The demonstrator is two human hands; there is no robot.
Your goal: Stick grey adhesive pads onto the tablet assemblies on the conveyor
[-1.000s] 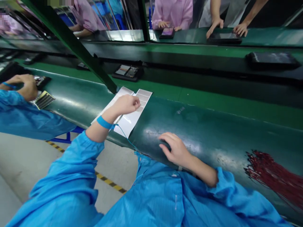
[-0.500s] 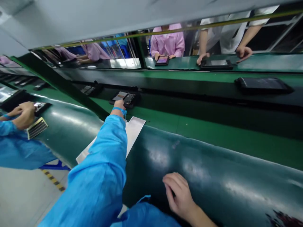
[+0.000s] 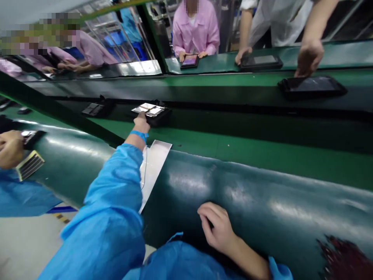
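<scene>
My left hand (image 3: 141, 123) is stretched far forward to the conveyor belt, a blue wrist strap (image 3: 139, 135) on the wrist. Its fingers are curled on the near edge of a black tray (image 3: 159, 115) that carries an opened device with pale panels. Under my forearm a white backing sheet (image 3: 155, 163) lies on the dark green bench mat (image 3: 262, 198). My right hand (image 3: 217, 227) rests on the mat near my body, fingers curled together, with nothing in it.
A second black tray (image 3: 94, 109) rides the belt to the left. A co-worker's hand (image 3: 309, 56) touches a dark tablet (image 3: 311, 86) on the far line; another tablet (image 3: 260, 61) lies beyond. A red wire bundle (image 3: 346, 252) sits bottom right. A neighbour's hand (image 3: 10, 147) works at left.
My left hand left the white sheet, reached forward and now rests on the black tray. My right hand has stayed on the mat, fingers curling in. The view has tilted.
</scene>
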